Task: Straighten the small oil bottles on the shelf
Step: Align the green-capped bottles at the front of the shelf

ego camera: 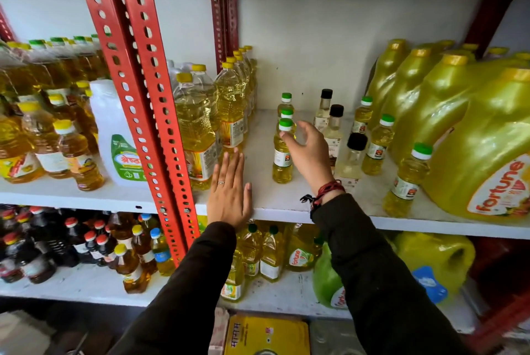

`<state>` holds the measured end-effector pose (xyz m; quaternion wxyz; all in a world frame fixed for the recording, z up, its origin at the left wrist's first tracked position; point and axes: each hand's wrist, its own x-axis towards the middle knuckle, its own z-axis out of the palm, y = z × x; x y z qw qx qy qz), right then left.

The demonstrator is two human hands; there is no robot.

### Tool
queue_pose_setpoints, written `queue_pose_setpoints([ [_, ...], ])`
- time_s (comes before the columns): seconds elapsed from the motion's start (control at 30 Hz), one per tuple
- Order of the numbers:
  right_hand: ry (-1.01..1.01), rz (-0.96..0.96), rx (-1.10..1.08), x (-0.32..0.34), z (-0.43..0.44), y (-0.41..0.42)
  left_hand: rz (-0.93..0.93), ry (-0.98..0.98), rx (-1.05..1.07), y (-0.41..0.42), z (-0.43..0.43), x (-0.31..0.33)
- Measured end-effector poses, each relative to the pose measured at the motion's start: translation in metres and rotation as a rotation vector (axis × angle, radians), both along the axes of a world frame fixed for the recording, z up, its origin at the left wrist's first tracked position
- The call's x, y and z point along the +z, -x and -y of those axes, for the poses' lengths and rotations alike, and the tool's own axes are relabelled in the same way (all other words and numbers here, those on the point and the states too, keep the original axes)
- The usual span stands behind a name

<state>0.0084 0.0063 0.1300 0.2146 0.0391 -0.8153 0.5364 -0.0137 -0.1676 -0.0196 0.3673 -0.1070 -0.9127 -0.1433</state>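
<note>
Small yellow oil bottles with green caps stand on the white shelf (275,208). Three form a line running back from the front one (282,159). Three more stand to the right, one (405,181) near the shelf's front edge. Three clear bottles with black caps, such as (351,158), stand between the groups. My right hand (308,154) is beside the front bottle of the line, fingers spread, thumb tip touching just under its cap. My left hand (229,191) lies flat on the shelf's front edge, fingers together, holding nothing.
Tall oil bottles (198,131) stand left of the small ones by the red slotted upright (149,96). Big yellow oil jugs (484,154) fill the shelf's right side. The shelf below carries more bottles and jugs. Bare shelf lies between my hands.
</note>
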Motion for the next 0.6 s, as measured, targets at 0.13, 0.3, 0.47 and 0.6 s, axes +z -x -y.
queue_pose_setpoints([
  [0.13,0.041,0.057,-0.01,-0.014,0.001,0.025,-0.024,-0.018,-0.013,0.001,0.0,-0.002],
  [0.3,0.031,0.097,-0.012,-0.022,-0.004,0.043,-0.04,-0.014,-0.013,0.001,0.002,-0.003],
  [0.47,0.018,0.057,-0.092,-0.023,-0.003,0.046,-0.028,0.002,-0.012,0.002,0.003,-0.003],
  [0.6,-0.033,0.007,-0.164,-0.022,0.001,0.047,-0.028,0.01,-0.009,0.002,0.003,-0.003],
])
